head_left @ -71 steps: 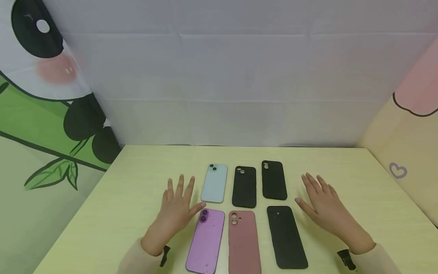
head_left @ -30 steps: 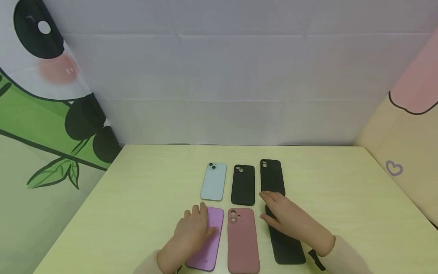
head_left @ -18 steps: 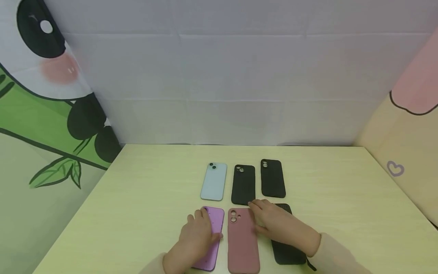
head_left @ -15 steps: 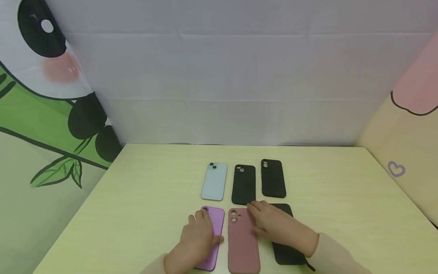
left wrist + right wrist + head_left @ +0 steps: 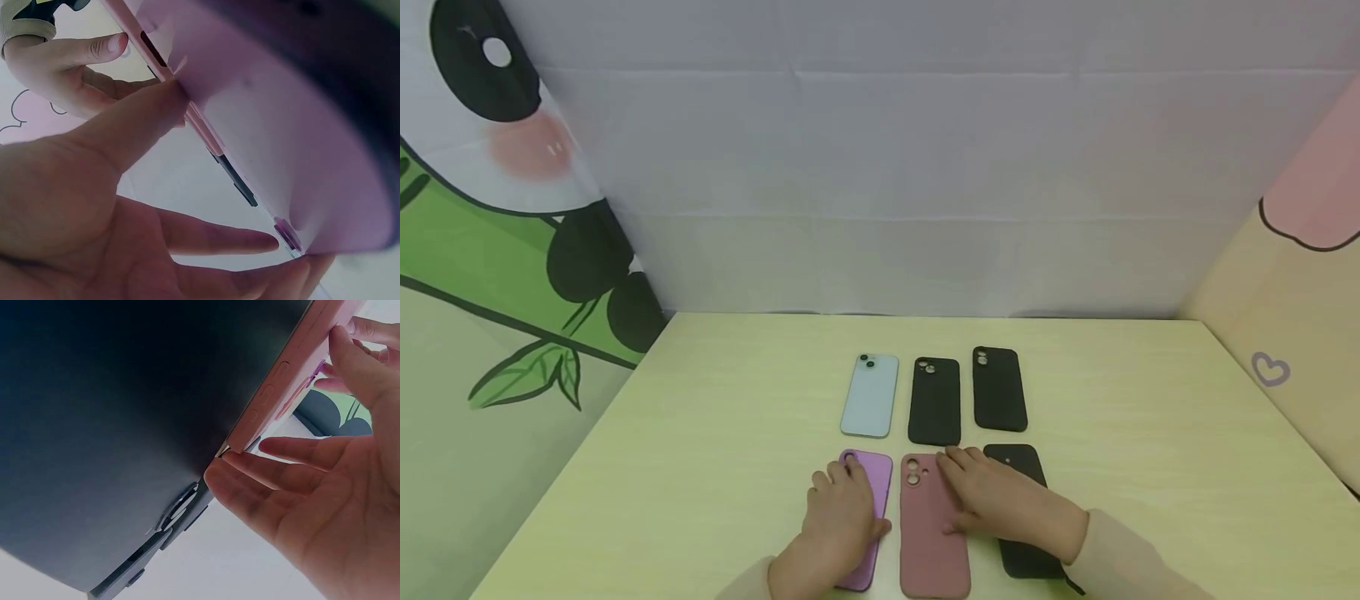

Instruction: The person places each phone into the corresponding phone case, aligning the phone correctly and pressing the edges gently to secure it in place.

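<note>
A purple phone (image 5: 877,487) lies camera side up on the table, with my left hand (image 5: 838,521) over its left part. My left thumb is at the phone's right edge and the fingers reach its upper left edge; in the left wrist view they span the purple back (image 5: 250,137). To its right lies a pink phone case (image 5: 928,533) with camera cutouts. My right hand (image 5: 1003,500) touches it, fingertips at the upper right corner and thumb at the right edge. In the right wrist view those fingers are nearly straight beside the pink case (image 5: 275,394).
Under my right wrist lies a black phone-shaped piece (image 5: 1026,554). Farther back are a light blue phone (image 5: 869,400) and two black phone cases, one in the middle (image 5: 934,404) and one at right (image 5: 1000,392). The table (image 5: 737,400) meets a pale back wall (image 5: 925,183).
Both hands have come down and inward from hovering apart. The left has settled on the purple phone; the right has crossed the black piece to the pink case.
</note>
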`<state>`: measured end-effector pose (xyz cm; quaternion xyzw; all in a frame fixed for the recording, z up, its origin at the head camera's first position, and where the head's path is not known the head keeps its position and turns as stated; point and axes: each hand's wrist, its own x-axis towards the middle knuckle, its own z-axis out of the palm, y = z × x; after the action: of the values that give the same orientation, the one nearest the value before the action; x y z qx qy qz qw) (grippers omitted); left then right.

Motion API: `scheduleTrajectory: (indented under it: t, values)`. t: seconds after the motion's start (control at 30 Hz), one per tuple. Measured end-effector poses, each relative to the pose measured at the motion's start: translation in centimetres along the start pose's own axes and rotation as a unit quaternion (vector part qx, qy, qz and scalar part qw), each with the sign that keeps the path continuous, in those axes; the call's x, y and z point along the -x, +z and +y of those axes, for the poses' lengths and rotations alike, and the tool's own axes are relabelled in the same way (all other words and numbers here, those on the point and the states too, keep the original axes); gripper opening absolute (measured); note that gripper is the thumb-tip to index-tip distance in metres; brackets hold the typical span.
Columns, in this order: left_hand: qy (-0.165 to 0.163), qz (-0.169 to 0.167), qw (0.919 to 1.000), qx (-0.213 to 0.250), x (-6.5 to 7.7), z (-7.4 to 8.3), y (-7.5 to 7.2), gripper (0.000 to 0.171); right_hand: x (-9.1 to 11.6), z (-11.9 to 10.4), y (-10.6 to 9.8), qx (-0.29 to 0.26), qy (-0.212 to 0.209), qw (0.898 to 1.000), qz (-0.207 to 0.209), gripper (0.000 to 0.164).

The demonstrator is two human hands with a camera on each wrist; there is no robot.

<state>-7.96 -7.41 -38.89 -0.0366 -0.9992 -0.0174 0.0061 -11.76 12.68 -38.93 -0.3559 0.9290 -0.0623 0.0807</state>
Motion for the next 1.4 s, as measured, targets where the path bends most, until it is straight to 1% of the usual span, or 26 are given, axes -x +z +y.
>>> scheduleTrajectory:
  t: [0.13,0.2,0.3,0.43,0.63,0.73,0.87,0.97,1.07,1.17,1.33,1.4]
  values:
    - [-0.012,-0.024,0.9994,0.020,-0.3,0.1,-0.1,0.093,0.1,0.0,-0.1,0.006,-0.006,1.000,0.005,0.076]
    - [-0.014,-0.031,0.9992,0.024,-0.4,0.1,-0.2,0.094,0.1,0.0,-0.2,0.009,-0.012,1.000,0.012,0.075]
    - [-0.008,-0.021,0.9996,0.016,-0.3,0.1,-0.3,0.095,0.2,0.0,-0.2,0.003,-0.018,1.000,0.020,0.076]
    - [-0.004,-0.004,1.0000,0.002,-0.3,0.0,-0.5,0.098,0.2,0.1,-0.3,-0.021,-0.013,1.000,0.016,0.078]
    - [-0.019,-0.016,0.9996,-0.010,-0.4,-0.3,-0.6,0.103,0.2,0.0,-0.5,-0.067,0.008,0.998,0.003,0.086]
    - [-0.030,-0.022,0.9993,0.004,-0.4,-0.4,-0.5,0.104,0.1,0.0,-0.7,-0.094,0.024,0.995,-0.003,0.091]
    - [-0.044,-0.032,0.9973,0.050,-0.3,-0.6,-0.4,0.105,0.0,0.0,-0.8,-0.133,0.040,0.990,-0.006,0.096]
    - [-0.047,-0.040,0.9946,0.084,-0.3,-0.8,-0.4,0.105,0.0,0.0,-0.8,-0.171,0.043,0.984,-0.002,0.097]
    - [-0.040,-0.048,0.9925,0.105,-0.3,-1.1,-0.3,0.105,0.1,0.1,-0.9,-0.207,0.041,0.977,0.006,0.096]
    - [-0.031,-0.051,0.9913,0.118,-0.4,-1.4,-0.4,0.104,0.1,0.2,-0.9,-0.224,0.041,0.974,0.018,0.093]
    - [-0.011,-0.062,0.9891,0.133,-0.6,-2.1,-0.8,0.099,0.1,0.2,-1.1,-0.259,0.058,0.964,0.033,0.088]
    - [-0.005,-0.069,0.9873,0.143,-0.8,-2.4,-1.0,0.096,0.1,0.1,-1.2,-0.277,0.066,0.958,0.034,0.087]
